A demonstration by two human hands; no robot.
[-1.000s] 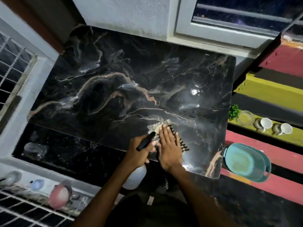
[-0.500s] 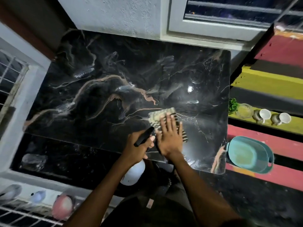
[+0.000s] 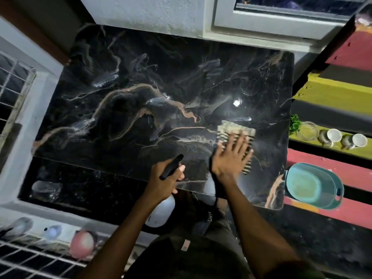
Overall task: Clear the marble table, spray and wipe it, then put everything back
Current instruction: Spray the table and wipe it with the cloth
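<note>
The black marble table (image 3: 141,109) with tan veins fills the middle of the view, wet streaks on its surface. My right hand (image 3: 231,158) lies flat, fingers spread, pressing a striped cloth (image 3: 235,130) onto the table's near right part. My left hand (image 3: 165,178) hovers at the near edge, gripping a spray bottle (image 3: 161,212) by its black trigger head; the white body hangs below the table edge.
A striped bench at the right carries a teal basin (image 3: 312,186), two white cups (image 3: 334,135), a glass dish (image 3: 308,130) and a green sprig (image 3: 295,124). A wall and window frame (image 3: 261,31) stand behind the table. A window grille is at left; round ornaments (image 3: 80,244) sit bottom left.
My right hand has slid the cloth to the right and a little farther away across the table. The left hand with the spray bottle stayed near the front edge.
</note>
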